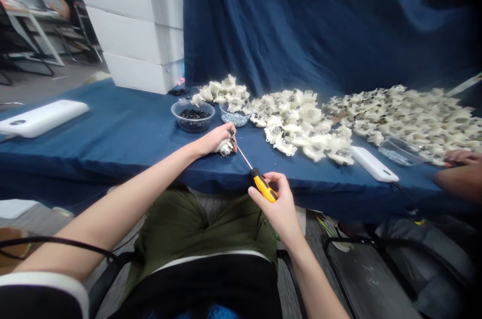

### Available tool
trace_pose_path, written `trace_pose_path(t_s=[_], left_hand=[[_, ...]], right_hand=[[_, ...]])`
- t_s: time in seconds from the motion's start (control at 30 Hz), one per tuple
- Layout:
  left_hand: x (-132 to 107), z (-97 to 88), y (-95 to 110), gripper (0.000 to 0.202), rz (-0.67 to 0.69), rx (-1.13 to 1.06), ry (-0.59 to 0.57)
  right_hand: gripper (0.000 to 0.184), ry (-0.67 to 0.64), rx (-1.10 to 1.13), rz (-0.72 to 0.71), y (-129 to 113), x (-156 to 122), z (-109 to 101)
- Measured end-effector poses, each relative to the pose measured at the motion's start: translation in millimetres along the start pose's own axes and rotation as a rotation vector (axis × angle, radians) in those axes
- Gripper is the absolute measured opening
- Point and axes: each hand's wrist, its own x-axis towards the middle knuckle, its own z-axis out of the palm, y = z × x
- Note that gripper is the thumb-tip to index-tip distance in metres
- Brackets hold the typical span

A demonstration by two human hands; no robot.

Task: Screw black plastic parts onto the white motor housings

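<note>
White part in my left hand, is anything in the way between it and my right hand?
Only the screwdriver your right hand holds: its shaft spans the gap toward your left hand and the white part. Nothing else visible stands between. Tip contact is unclear.

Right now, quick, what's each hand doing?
Left hand: closed, holding a white plastic part.
Right hand: closed, holding a screwdriver by its yellow-and-black handle.

No word, brand or number can be read. Between four and five o'clock, the dark chair seat (pixel 365 289) bears pale scribbled marks (pixel 371 273), too blurred to make out as letters. At nine o'clock, the white slab (pixel 52 114) on the surface (pixel 113 130) shows a dark oval (pixel 16 122), likewise illegible.
</note>
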Motion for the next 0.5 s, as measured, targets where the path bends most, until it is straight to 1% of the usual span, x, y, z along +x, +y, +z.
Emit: trace_pose_path(t_s=[0.07,0.13,0.17,0.2,0.3,0.33,0.37,0.43,0.5], left_hand=[[0.0,-0.1,0.2,0.009,-0.002,0.002,-0.003],[0.6,-0.5,-0.3,0.009,-0.003,0.003,-0.001],[0.9,-0.6,-0.7,0.009,-0.004,0.002,-0.001],[1.2,-0.7,-1.2,0.009,-0.005,0.0,-0.002],[1.4,-0.6,-2.0,0.01,-0.007,-0.002,-0.009],[1.3,-0.5,-2.0,0.01,-0.006,-0.001,-0.009],[1.1,-0.3,-1.9,0.01,-0.005,0.0,-0.009],[0.7,-0.1,-1.4,0.009,-0.004,0.0,-0.009],[0.6,-0.2,-1.2,0.009,-0.004,0.0,-0.009]], right_hand=[[0.044,0.054,-0.113,-0.065,1.9,-2.2,-3.0],[0.036,0.08,-0.142,-0.065,1.6,-2.4,-5.1],[0.036,0.071,-0.121,-0.035,0.7,-1.6,-5.4],[0.039,0.037,-0.07,0.022,-0.3,-0.4,-5.2],[0.054,-0.155,0.182,0.244,-2.8,3.3,-2.5],[0.057,-0.195,0.241,0.288,-2.7,3.8,-1.4],[0.057,-0.198,0.258,0.296,-2.0,3.6,-0.5],[0.054,-0.122,0.167,0.212,0.7,1.3,0.0],[0.05,-0.013,0.003,0.073,3.5,-2.3,-1.4]])
